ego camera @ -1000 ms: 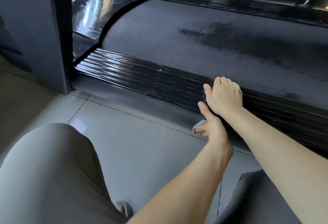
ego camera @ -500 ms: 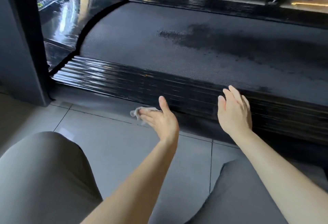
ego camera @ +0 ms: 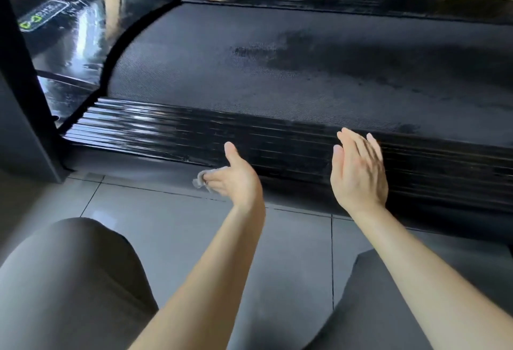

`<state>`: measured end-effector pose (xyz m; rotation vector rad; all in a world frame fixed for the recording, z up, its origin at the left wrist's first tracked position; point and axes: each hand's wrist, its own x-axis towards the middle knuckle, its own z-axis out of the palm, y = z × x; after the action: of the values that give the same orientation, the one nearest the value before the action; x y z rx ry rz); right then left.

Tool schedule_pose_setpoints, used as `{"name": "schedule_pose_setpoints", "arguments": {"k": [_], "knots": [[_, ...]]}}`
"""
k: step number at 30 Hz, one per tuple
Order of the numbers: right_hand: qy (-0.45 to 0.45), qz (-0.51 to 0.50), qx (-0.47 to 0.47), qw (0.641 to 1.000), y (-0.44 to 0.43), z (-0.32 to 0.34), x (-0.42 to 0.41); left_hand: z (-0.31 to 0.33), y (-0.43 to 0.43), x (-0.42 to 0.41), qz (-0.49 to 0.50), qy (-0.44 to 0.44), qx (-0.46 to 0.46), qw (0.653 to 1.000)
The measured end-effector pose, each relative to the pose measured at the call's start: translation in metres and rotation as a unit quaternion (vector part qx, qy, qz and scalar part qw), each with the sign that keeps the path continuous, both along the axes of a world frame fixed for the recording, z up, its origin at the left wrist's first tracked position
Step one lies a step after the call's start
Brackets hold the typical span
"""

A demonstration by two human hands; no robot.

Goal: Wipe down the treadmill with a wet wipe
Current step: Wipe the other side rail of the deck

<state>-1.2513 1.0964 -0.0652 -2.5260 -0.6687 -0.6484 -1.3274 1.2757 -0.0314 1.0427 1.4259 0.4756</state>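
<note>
We see the left hand gripping the wipe just below the rail of the treadmill, above the floor; the right hand, fingers straight and empty, hangs before that rail.

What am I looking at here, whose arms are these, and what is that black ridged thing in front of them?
The camera sits on the person's head, looking down, so these are their own arms. The black machine is a treadmill: a textured belt with a dark, damp-looking patch, and a glossy ridged side rail nearest. The left hand holds a crumpled wet wipe beside the rail; the right hand is open and empty. Below are knees and a tiled floor.
</note>
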Motion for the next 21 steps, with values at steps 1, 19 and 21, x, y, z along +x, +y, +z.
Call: {"name": "schedule_pose_setpoints", "arguments": {"k": [1, 19, 21], "knots": [[0.001, 0.000, -0.001, 1.000, 0.000, 0.000, 0.000, 0.001, -0.027, 0.000, -0.047, -0.006, 0.010, 0.999], [0.037, -0.015, 0.113, 0.993, -0.015, 0.010, 0.005, -0.059, 0.017, -0.070, -0.257, 0.179, 0.458, 0.832], [0.002, -0.060, 0.096, 0.994, -0.042, 0.011, 0.008, -0.059, 0.020, -0.076, -0.305, 0.218, 0.526, 0.763]]}}
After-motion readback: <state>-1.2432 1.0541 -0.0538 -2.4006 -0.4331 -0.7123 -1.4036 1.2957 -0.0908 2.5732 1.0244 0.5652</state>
